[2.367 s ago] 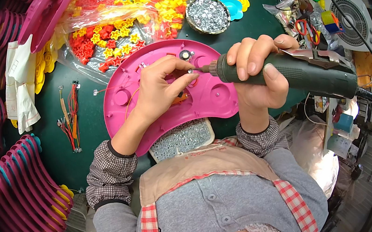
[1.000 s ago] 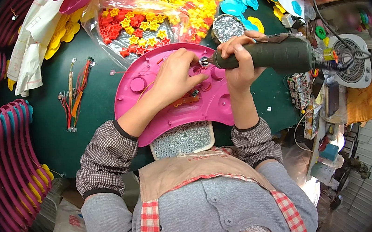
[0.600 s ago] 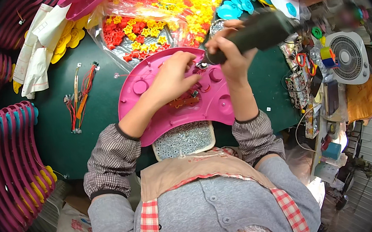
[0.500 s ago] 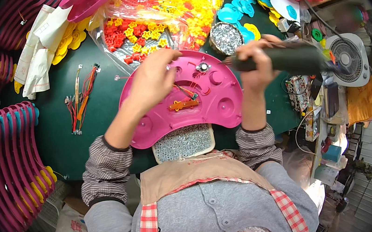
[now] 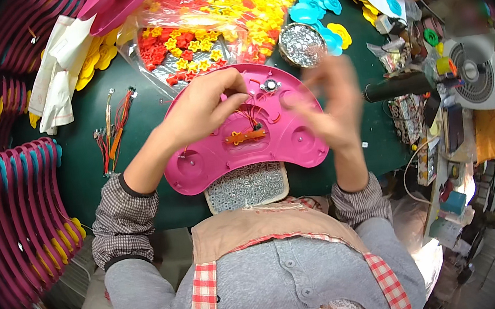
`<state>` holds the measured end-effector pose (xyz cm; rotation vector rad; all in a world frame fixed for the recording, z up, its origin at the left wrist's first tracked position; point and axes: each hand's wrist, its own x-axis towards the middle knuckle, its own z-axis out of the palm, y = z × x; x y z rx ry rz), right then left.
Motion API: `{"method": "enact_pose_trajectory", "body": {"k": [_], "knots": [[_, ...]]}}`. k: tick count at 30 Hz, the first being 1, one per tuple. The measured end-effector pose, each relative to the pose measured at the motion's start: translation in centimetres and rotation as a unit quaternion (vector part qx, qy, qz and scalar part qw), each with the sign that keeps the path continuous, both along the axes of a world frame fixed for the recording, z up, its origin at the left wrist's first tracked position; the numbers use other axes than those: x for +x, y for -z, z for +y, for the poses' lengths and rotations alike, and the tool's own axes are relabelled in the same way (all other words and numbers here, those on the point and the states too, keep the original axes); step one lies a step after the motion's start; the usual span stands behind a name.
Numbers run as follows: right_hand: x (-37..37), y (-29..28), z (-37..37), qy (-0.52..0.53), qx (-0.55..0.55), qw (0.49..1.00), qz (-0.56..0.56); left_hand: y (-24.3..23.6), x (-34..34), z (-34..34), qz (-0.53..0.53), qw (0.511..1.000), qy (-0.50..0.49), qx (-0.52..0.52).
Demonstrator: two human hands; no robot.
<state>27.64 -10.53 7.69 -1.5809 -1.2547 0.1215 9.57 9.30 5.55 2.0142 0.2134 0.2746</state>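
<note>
A curved pink plastic housing [image 5: 218, 171] lies on the green bench, with red wires, an orange board [image 5: 245, 136] and a round black-and-silver part [image 5: 269, 85] inside it. My left hand [image 5: 218, 101] is curled over its upper left, thumb near bent fingers by the wires; what these hold, if anything, is hidden. My right hand [image 5: 331, 103], smeared by motion, is over the housing's right side with thumb and fingers apart. A dark-green electric screwdriver [image 5: 393, 86] hangs just right of that hand, out of its grip.
Red and yellow star pieces [image 5: 241, 11] in plastic, blue pieces [image 5: 315, 5] and a metal bowl [image 5: 301, 41] sit behind. A hardware tray [image 5: 245, 186] is below the housing. Stacked pink parts [image 5: 13, 223] and wire bundles [image 5: 113, 134] lie left; a fan [image 5: 471, 72] stands right.
My right hand has let go of the screwdriver, which now hangs farther right. My left hand has moved off the round part toward the left, uncovering more of the housing's interior.
</note>
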Motion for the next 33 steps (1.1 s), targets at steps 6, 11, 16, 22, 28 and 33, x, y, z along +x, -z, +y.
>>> {"method": "enact_pose_trajectory", "body": {"k": [6,11,16,22,28,33], "knots": [[-0.1,4.7,1.8,-0.169,-0.128,0.951,0.223,0.0,-2.6,0.3,0.073,0.996,-0.023,-0.036],[3.8,2.2,-1.9,-0.165,-0.269,0.935,0.16,1.0,-4.9,3.2,0.158,0.981,0.086,0.075],[4.5,0.8,0.3,-0.169,-0.254,0.882,-0.359,1.0,-4.2,1.7,0.165,0.97,0.093,0.154],[0.1,4.7,4.8,-0.131,-0.162,0.978,-0.02,5.7,-3.7,-0.4,-0.012,0.959,-0.128,0.251],[-1.0,6.4,8.5,-0.129,-0.158,0.948,-0.244,6.8,-2.9,0.1,-0.01,0.936,-0.136,0.325],[-0.6,6.7,9.0,-0.159,-0.219,0.917,-0.292,7.6,-2.8,-0.2,-0.047,0.936,-0.148,0.315]]}}
